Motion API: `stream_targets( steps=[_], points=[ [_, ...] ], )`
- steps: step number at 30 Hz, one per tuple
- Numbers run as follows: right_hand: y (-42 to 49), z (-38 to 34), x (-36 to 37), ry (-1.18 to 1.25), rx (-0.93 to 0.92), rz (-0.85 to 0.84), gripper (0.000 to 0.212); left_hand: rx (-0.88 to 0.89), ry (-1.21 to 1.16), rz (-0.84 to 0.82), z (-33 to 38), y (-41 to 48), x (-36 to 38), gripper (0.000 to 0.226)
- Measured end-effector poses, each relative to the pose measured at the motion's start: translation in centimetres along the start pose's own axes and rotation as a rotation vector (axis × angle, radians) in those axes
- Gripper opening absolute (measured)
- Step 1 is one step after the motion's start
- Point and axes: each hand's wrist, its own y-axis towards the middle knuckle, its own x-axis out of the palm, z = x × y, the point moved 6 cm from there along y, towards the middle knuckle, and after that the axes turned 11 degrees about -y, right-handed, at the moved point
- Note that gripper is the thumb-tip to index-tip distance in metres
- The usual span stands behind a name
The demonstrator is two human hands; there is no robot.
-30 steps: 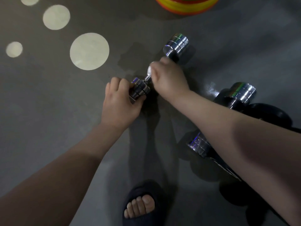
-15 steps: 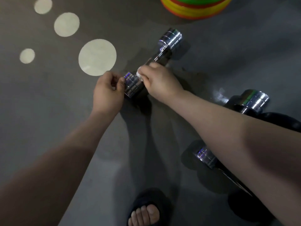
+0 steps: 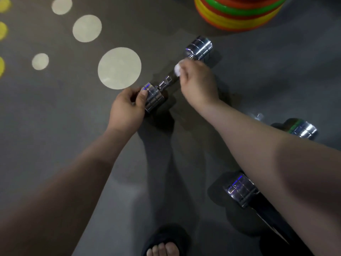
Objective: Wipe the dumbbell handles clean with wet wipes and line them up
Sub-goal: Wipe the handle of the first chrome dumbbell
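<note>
A chrome dumbbell (image 3: 166,83) lies slantwise on the dark floor, one head near me and the other (image 3: 200,48) farther away. My left hand (image 3: 128,106) grips the near head (image 3: 154,97) with thumb and fingers. My right hand (image 3: 198,84) is wrapped round the far part of the handle and holds a white wet wipe (image 3: 178,68) against it. The handle's near part shows bare between my hands. A second chrome dumbbell (image 3: 239,190) lies at the right, its middle hidden under my right forearm, its far head (image 3: 302,129) visible beyond.
A stack of coloured rings (image 3: 238,13) stands at the top right. Pale round spots (image 3: 119,68) mark the floor at the left. My foot in a dark slipper (image 3: 164,244) is at the bottom edge. A dark object lies by the second dumbbell.
My right hand with the wipe has slid along the handle from the near head toward the far head, baring the near part of the handle. My left hand keeps its hold.
</note>
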Motion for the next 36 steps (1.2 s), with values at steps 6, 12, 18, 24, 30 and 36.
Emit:
stream_targets(
  steps=[6,12,18,24,30,36],
  points=[
    [-1.8,-0.5,0.8,0.129,0.251,0.097,0.014,-0.008,-0.003,0.011,0.0,0.2,0.0,0.027],
    [-2.0,1.0,1.0,0.234,0.444,0.069,0.005,0.020,-0.004,0.009,0.1,-0.4,0.1,0.021],
    [-5.0,-1.8,2.6,0.327,0.436,-0.048,0.016,0.052,0.043,0.006,0.4,-0.9,0.3,0.024],
    [-5.2,0.4,1.3,0.480,0.539,-0.139,0.016,0.072,0.111,-0.057,0.4,-0.9,-0.1,0.023],
    [-7.5,1.6,-0.2,0.833,0.653,-0.285,0.023,0.148,0.230,-0.073,2.5,-0.9,0.3,0.033],
    [-7.2,0.2,-0.9,0.991,0.620,-0.348,0.018,0.281,0.108,-0.302,7.5,-1.9,3.4,0.017]
  ],
)
